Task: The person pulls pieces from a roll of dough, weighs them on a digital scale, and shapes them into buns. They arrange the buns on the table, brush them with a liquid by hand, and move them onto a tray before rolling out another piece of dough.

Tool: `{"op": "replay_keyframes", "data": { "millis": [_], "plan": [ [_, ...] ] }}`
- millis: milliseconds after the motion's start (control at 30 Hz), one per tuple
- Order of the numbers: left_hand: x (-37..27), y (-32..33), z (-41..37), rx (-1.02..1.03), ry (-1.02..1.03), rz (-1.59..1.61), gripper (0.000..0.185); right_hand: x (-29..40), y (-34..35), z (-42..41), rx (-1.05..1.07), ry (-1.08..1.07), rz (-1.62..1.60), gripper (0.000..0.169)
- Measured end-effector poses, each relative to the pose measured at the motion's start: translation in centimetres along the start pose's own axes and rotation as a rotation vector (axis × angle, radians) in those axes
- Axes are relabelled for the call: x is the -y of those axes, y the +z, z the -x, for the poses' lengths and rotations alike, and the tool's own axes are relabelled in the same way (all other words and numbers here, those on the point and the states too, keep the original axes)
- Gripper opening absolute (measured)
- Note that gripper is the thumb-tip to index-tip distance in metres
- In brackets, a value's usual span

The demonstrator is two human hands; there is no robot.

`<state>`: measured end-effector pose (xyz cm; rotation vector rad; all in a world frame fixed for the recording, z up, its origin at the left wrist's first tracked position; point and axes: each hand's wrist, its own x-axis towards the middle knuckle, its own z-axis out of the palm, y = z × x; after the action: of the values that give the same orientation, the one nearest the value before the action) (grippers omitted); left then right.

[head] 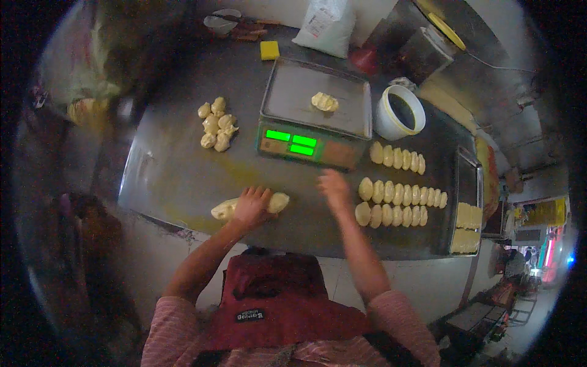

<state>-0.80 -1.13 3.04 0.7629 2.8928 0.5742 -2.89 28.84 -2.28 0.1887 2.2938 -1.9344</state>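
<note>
My left hand (252, 206) lies on a long piece of dough (224, 209) near the front edge of the metal table, its fingers over the middle of the piece. To the right, my right hand (334, 187) hovers blurred over the table just below the digital scale (316, 98); whether it holds anything is not clear. A lump of dough (324, 102) sits on the scale's tray, above lit green displays. Several dough balls (218, 124) are clustered at the left. Rows of shaped dough pieces (402, 193) lie to the right of my right hand.
A white bucket (400, 113) of dark liquid stands right of the scale. Behind are a yellow sponge-like block (269, 50), a white sack (326, 27) and a bowl (222, 21). A metal tray (479, 183) with more dough pieces (467, 229) lies at the table's right end.
</note>
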Motion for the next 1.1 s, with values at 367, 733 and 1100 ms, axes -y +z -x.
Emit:
{"op": "replay_keyframes", "data": {
  "millis": [367,733,1100],
  "plan": [
    [-0.8,2.2,-2.5,0.064,-0.304,-0.070,0.039,1.7,17.5,-0.5,-0.168,0.336,-0.133,0.026],
    [-3.9,3.9,-5.4,0.019,-0.375,-0.327,0.019,4.5,14.1,-1.2,-0.217,0.381,-0.172,0.020],
    [-1.4,1.9,-8.1,0.214,-0.534,-0.206,0.042,13.5,4.2,-5.3,-0.095,0.048,0.207,0.036]
  ]
}}
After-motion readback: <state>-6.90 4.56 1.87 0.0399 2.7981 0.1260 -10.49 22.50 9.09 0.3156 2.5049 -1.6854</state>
